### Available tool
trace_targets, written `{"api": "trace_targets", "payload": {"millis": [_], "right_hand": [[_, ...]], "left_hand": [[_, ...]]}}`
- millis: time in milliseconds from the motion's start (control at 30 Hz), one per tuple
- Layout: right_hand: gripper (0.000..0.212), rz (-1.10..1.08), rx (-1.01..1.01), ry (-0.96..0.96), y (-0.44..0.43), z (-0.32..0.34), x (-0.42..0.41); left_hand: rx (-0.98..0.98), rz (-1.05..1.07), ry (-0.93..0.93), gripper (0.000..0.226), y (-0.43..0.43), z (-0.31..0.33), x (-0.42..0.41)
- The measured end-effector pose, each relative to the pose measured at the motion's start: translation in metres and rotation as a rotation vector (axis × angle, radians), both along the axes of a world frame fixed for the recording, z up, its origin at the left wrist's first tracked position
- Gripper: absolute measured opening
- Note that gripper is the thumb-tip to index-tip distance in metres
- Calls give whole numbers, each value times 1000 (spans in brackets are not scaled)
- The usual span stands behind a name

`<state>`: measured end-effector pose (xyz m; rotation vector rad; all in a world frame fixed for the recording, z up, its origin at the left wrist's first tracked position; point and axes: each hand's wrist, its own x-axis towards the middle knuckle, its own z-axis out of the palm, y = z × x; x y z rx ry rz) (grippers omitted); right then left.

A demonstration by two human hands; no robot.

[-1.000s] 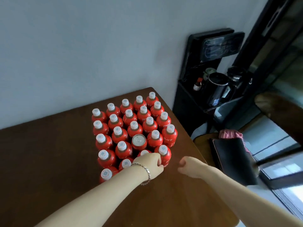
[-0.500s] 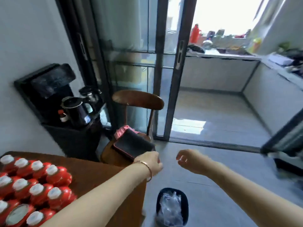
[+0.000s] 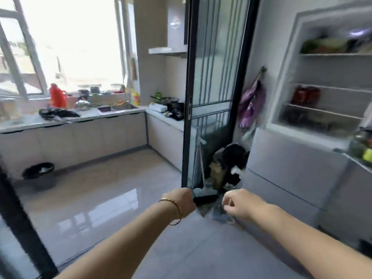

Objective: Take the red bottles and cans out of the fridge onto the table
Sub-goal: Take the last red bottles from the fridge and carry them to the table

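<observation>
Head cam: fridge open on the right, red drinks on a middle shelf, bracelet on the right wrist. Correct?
Not quite. The bracelet is on the left wrist, just behind the left hand; the right wrist is bare. The head view shows it. The rest holds: the fridge stands open on the right, with red drinks, blurred, on a middle shelf.

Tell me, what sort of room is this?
Most likely a home kitchen: a long white countertop with an inset metal sink runs under the bright window, a dark pan sits further along, and an open white fridge with stocked shelves stands at right.
</observation>
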<state>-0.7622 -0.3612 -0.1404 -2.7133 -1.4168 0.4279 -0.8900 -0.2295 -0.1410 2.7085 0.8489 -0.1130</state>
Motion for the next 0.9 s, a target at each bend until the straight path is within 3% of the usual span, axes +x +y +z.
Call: {"api": "trace_targets", "payload": {"millis": [233, 567, 733, 900], "right_hand": [[23, -255, 53, -76, -34, 50, 190], [24, -501, 196, -237, 7, 103, 411], [18, -664, 239, -301, 33, 130, 514], [22, -749, 291, -295, 40, 127, 621]], "left_hand": [[137, -212, -128, 23, -13, 58, 213], [-20, -379, -331, 13, 59, 98, 481], [79, -460, -393, 9, 91, 119, 620], [39, -484, -449, 14, 95, 122, 739]]}}
